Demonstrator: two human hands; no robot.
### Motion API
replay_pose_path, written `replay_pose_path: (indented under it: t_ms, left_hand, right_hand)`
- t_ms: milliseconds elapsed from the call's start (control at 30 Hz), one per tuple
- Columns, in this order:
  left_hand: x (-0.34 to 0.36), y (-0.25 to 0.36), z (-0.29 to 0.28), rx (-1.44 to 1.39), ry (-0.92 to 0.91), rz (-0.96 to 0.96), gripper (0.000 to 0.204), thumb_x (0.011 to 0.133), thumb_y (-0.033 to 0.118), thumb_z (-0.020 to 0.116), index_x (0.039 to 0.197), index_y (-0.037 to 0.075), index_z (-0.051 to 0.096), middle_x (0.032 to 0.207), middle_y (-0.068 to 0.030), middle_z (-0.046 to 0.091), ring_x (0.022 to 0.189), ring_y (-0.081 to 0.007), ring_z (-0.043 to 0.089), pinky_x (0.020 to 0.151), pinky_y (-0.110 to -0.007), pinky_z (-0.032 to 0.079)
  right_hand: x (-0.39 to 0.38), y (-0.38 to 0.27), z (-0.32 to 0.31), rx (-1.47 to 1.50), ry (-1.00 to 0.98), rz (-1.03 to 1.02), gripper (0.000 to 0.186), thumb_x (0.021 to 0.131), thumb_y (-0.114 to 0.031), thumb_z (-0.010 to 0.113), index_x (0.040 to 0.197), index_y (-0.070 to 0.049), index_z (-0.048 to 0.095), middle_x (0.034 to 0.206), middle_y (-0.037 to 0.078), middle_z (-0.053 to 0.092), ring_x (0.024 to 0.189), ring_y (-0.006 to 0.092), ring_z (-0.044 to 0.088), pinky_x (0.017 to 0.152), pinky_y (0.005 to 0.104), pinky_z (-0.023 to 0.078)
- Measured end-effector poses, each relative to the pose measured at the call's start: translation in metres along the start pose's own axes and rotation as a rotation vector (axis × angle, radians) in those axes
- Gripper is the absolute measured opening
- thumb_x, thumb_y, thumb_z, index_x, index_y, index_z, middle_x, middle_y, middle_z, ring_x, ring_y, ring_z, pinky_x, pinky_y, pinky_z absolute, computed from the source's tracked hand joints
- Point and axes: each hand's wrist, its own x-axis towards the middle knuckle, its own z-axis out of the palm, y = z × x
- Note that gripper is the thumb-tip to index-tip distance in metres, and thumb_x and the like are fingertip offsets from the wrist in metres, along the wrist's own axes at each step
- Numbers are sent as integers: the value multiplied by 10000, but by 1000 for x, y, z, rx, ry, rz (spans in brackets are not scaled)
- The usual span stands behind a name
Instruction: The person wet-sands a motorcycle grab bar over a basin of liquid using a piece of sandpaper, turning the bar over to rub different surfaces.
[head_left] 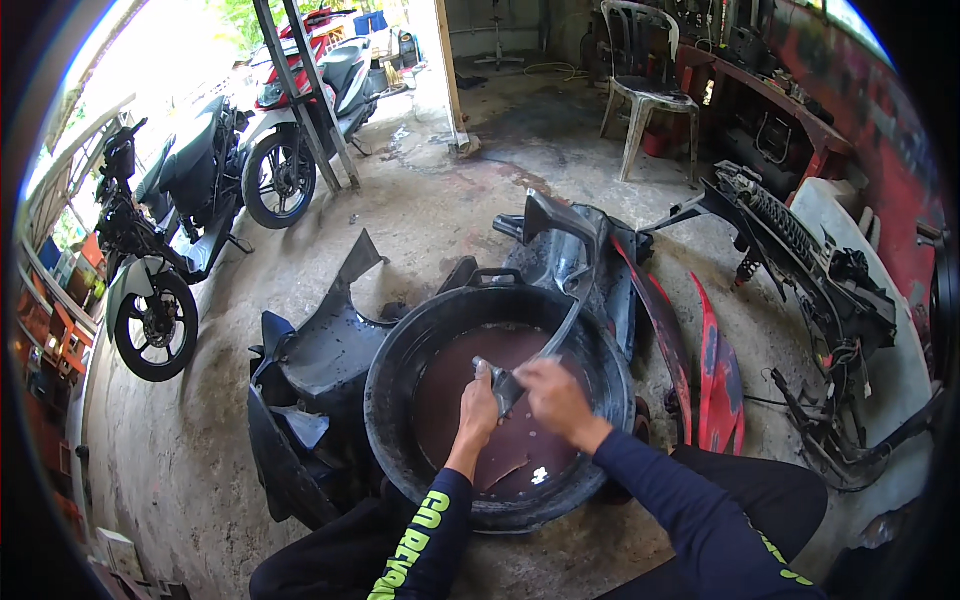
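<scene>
A wide black tub (383, 405) holding reddish-brown water (450, 365) stands between my knees. Over the water, my left hand (478, 412) is closed round the near end of a dark grey plastic motorcycle trim piece (509, 393). Its thumb points up along the part, and a narrow curved arm of the piece runs toward the tub's far right rim. My right hand (556, 400), somewhat blurred, is curled against the same piece from the right. What lies inside its fingers is hidden. A thin brownish scrap (507, 472) floats near the tub's front.
Black body panels (325, 355) lie left of the tub, with more dark fairings (560, 250) behind it. Red panels (718, 385) and a stripped motorcycle frame (800, 270) are at right. Two motorcycles (160, 310) stand far left; a plastic chair (650, 100) stands behind.
</scene>
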Motion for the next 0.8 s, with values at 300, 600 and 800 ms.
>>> replay_pose_path:
  t_ms: [300,600,800]
  left_hand:
    - [1,-10,-8,-5,17,79,780,987,715,392,810,-6,633,610,-64,596,482,-154,610,409,-277,430]
    - [-3,-8,-7,17,-12,13,748,1027,678,313,818,43,649,594,-46,605,431,-123,541,402,-264,389]
    - [1,-9,-4,-10,65,61,734,1036,659,319,823,42,654,581,-45,587,434,-129,540,397,-267,386]
  right_hand:
    - [-7,-17,7,39,-36,-85,332,792,1,590,1106,-29,694,1133,136,652,1127,325,606,1011,436,485]
    - [1,-7,-2,16,3,-102,321,787,19,582,1088,7,695,1104,153,649,1074,339,615,975,444,497]
    - [-4,-8,8,0,19,-95,354,788,0,581,1123,-1,694,1118,157,656,1098,333,617,997,423,494]
